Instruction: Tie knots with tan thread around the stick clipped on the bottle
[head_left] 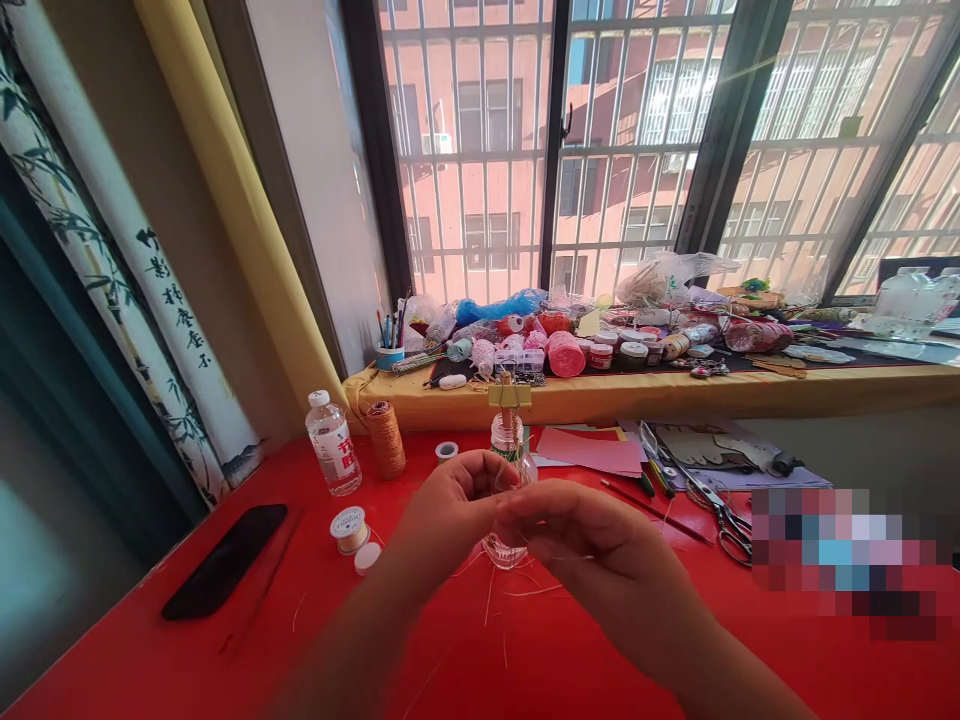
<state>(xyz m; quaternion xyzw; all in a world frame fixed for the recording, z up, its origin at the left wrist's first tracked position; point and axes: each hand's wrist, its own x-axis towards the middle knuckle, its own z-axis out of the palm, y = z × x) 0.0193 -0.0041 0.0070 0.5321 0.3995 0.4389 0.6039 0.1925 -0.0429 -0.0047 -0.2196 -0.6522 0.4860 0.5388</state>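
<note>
My left hand and my right hand meet in front of a clear glass bottle, with fingers bent and pinched together. Thin pale threads run between the fingertips, and a short end sticks out below my right fingers. A yellow binder clip sits above the bottle's mouth on a brownish stick, with cords hanging from it. My hands cover the bottle's middle. Loose threads lie on the red table around the bottle's base.
On the red table are a phone, thread spool, orange twine cone and water bottle at left. Scissors, a pencil and pink paper lie right. Craft supplies crowd the windowsill.
</note>
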